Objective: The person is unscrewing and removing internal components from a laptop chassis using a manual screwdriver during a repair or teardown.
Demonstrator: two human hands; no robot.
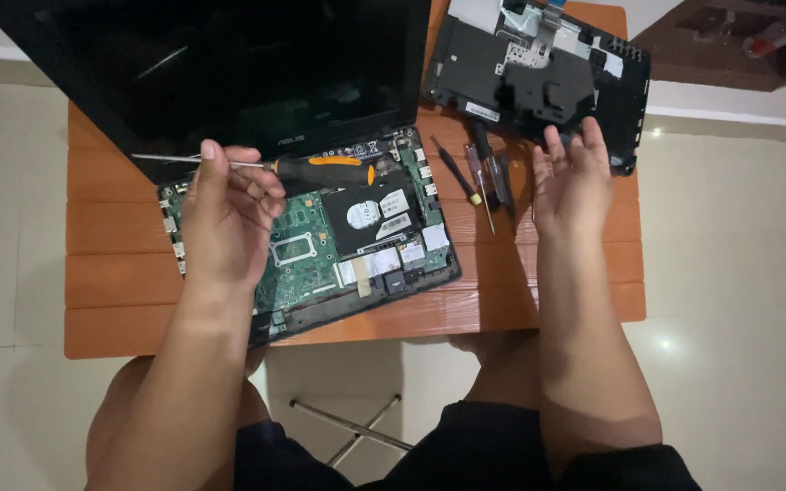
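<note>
My left hand [225, 214] holds a screwdriver [320, 169] with a black and orange handle; its thin metal shaft points left, level above the opened laptop [370, 245]. The laptop lies on an orange-brown wooden table [120, 273] with its green circuit board [297, 250] and black drive exposed, dark screen tilted back. My right hand [573, 182] is raised over the table's right side, palm up, fingers spread, holding nothing. It hovers near the removed black laptop cover [539, 77] at the back right.
Several small screwdrivers [484, 173] lie on the table between the laptop and my right hand. Pale tiled floor surrounds the small table. My knees and a metal stool frame [357, 423] show below the table's front edge.
</note>
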